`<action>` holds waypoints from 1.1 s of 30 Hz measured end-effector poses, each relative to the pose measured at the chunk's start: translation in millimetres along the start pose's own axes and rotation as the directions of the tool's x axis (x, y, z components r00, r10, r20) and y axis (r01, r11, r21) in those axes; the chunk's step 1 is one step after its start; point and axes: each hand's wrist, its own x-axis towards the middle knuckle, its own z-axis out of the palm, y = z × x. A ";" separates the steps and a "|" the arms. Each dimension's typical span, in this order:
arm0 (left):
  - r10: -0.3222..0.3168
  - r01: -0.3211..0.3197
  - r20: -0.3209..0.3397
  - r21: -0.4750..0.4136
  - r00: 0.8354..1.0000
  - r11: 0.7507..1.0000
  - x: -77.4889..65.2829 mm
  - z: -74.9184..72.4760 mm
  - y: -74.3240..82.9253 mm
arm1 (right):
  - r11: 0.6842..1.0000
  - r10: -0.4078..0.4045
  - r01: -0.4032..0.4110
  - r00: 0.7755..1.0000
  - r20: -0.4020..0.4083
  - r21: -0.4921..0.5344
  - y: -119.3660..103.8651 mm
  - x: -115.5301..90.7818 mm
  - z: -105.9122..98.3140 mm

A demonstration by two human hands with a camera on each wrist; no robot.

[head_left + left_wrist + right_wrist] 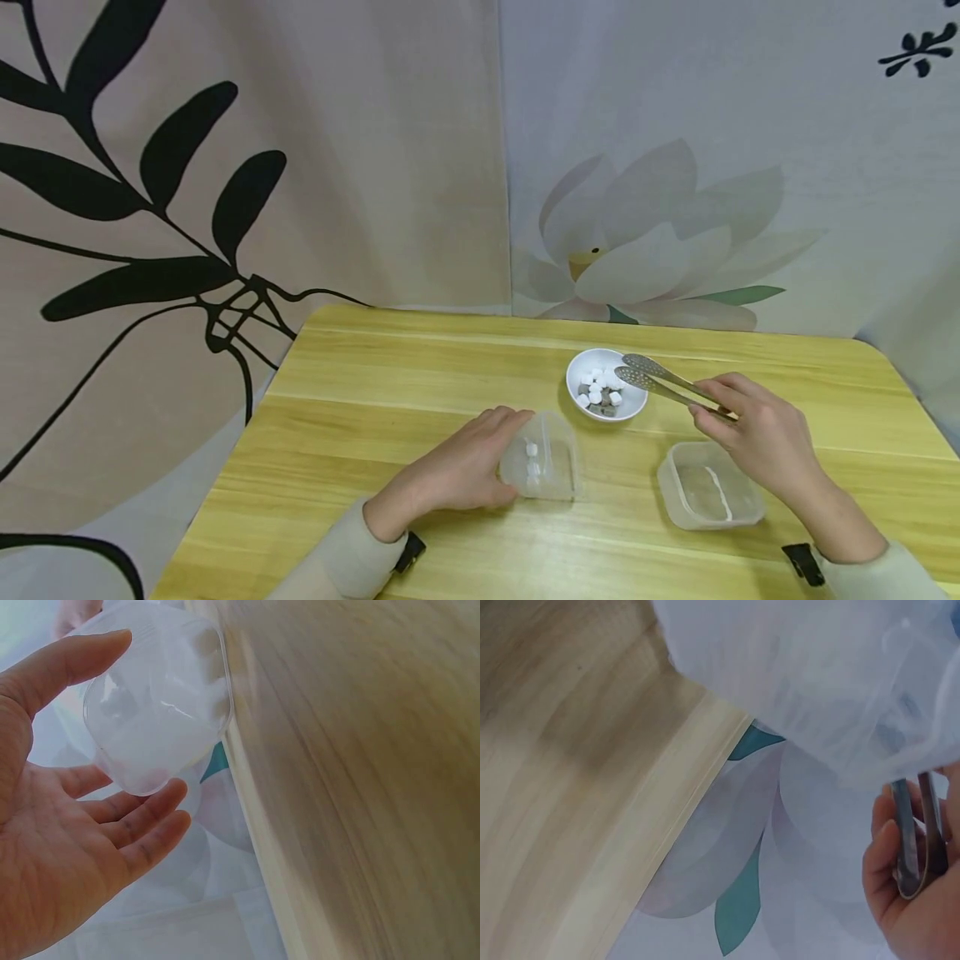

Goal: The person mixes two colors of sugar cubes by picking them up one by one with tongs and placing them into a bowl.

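My left hand (471,461) holds a clear plastic container (551,467) tipped on its side on the table. A few small white pieces show inside it. In the left wrist view the thumb and fingertips lie on opposite sides of that container (161,712). My right hand (761,429) grips metal tongs (667,383), whose perforated tips stand slightly apart above the right rim of a white bowl (572,400). White cubes (596,387) and grey pieces (603,409) lie in the bowl. In the right wrist view the tongs' bent end (911,877) sits within the fingers.
A second translucent container (678,510) stands upright on the table below my right hand, with a white streak along its inside. The wooden table (360,400) has its far edge against a printed curtain (405,167) with leaves and a lotus.
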 end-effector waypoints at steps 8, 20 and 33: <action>0.001 -0.001 -0.003 -0.003 1.000 1.000 0.0 -0.3 -0.3 | 1.000 0.014 -0.014 1.000 0.012 0.009 -0.9 -1.6 0.2; -0.007 0.007 0.005 -0.009 1.000 1.000 -1.3 -0.5 -0.2 | 0.994 -0.080 0.078 0.996 0.028 0.071 -18.6 -1.4 3.4; -0.003 0.003 0.002 -0.004 1.000 1.000 -1.8 -0.4 -0.2 | 0.964 -0.238 0.227 0.969 0.065 0.137 -44.1 -3.7 18.6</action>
